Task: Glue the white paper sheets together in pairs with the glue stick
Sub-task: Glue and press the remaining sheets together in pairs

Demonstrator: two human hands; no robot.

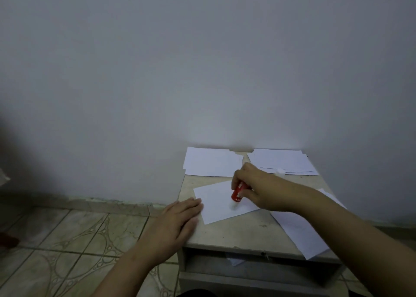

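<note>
One sheet (221, 201): glue its edges too
Right hand (258, 190): pinches stick (237, 193), tip probably touching
Left hand (177, 222): fingers flat, pinning 9 o'clock corner

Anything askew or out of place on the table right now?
One sheet at the right lies skewed, its corner overhanging the table's front edge; it might slip off. The small white cap sits loose on the right pile.

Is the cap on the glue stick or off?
Off. The right hand holds the red glue stick tip-down on the white sheet, and a small white cap lies by the far paper stack.
</note>
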